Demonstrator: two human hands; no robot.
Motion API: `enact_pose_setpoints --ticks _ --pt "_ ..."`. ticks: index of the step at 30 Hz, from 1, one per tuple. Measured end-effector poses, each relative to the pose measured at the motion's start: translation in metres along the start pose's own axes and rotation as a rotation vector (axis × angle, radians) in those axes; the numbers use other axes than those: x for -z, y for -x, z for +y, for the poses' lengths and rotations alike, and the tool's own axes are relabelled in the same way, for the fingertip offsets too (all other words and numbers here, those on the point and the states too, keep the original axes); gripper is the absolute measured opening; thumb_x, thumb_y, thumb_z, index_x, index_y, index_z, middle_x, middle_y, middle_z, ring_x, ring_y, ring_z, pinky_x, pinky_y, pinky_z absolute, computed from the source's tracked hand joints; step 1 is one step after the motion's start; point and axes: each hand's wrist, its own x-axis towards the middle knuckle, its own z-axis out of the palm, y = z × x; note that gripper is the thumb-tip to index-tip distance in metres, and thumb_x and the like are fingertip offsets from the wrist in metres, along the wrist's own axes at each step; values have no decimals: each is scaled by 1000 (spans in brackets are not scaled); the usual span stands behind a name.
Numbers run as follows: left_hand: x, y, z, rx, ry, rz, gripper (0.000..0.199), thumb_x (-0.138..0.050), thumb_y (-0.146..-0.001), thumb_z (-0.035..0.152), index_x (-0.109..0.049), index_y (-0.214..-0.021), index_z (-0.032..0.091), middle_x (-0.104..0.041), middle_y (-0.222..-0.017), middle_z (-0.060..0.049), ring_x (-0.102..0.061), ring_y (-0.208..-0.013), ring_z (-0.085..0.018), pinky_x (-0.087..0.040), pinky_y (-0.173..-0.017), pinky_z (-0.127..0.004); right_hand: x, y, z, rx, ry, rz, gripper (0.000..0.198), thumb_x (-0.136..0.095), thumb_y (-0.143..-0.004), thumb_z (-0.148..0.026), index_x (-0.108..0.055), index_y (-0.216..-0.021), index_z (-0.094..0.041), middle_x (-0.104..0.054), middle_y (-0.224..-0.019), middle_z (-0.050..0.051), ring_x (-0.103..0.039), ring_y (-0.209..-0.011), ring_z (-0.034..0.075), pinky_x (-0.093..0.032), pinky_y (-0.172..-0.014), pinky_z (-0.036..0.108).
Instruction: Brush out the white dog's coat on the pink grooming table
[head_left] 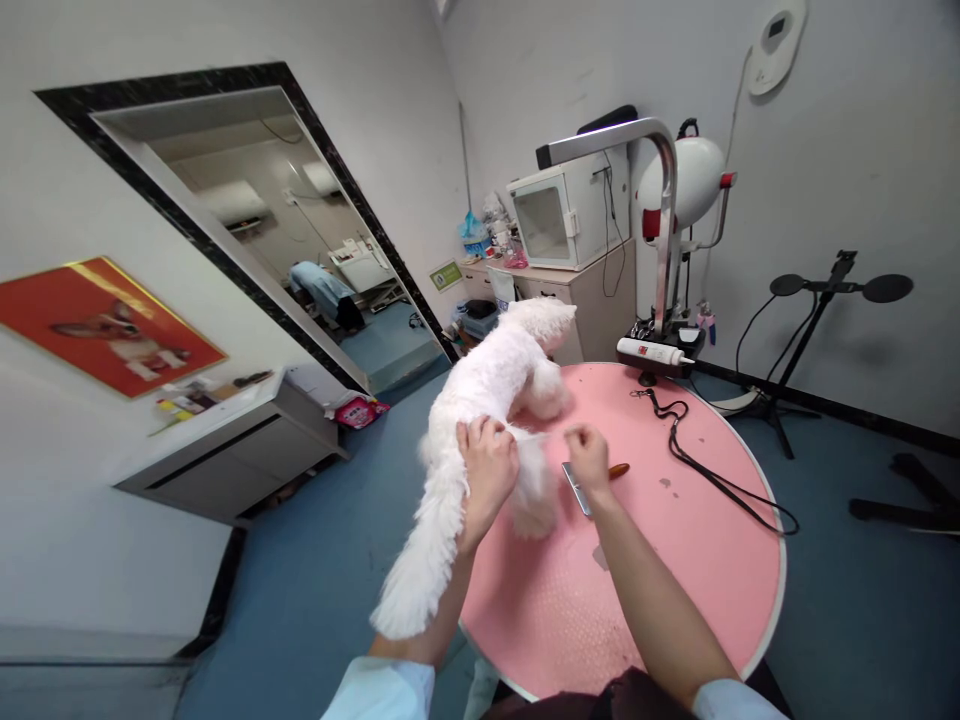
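A fluffy white dog point(487, 370) stands at the left side of the round pink table point(705, 560), its head turned away and its tail toward me. My left hand point(489, 465) is curled over its rump, fingers pressed into the coat; the thumb is hidden. To the right of the hind leg, my right hand point(589, 455) is closed in a pinch. A thin wisp of leg fur points toward these fingertips, but whether they hold it cannot be seen. Beneath the right hand lies a slicker brush point(577, 490) with a wooden handle, partly covered by the hand and wrist.
A black leash point(705, 465) lies along the table's right side. At the far edge rises a metal grooming arm point(666, 230), with a white tube point(652, 351) at its base. Behind stand a white cabinet box point(574, 215), a dryer point(686, 185) and a black stand point(814, 330).
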Motion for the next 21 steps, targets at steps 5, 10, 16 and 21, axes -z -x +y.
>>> enact_pose_setpoints --ticks 5,10,16,21 --pt "2 -2 -4 27 -8 24 20 -53 -85 18 -70 -75 20 -70 -98 -8 -51 -112 -30 -20 -111 -57 15 -9 5 22 52 96 41 -59 -71 -32 -61 -109 -16 -59 -122 17 -60 -98 24 -47 -87 38" --pt "7 -3 1 33 18 -6 21 -52 -85 16 -69 -74 21 -70 -96 -8 -52 -113 -30 -21 -111 -57 -33 22 -3 177 20 -294 23 -66 -71 -35 -70 -88 -20 -68 -101 9 -60 -100 26 -46 -92 41" --pt "10 -4 1 6 58 -68 18 -53 -85 17 -70 -80 22 -70 -101 -7 -50 -117 -31 -20 -110 -60 -55 26 -10 176 -148 -338 14 -62 -73 -32 -67 -78 -20 -65 -95 7 -61 -92 22 -49 -84 35" --pt "9 -6 0 23 72 -56 18 -52 -85 17 -68 -77 21 -71 -99 -8 -51 -116 -31 -21 -110 -59 -54 26 -14 242 -120 -387 12 -58 -74 -28 -66 -79 -21 -64 -98 6 -59 -96 20 -46 -89 34"
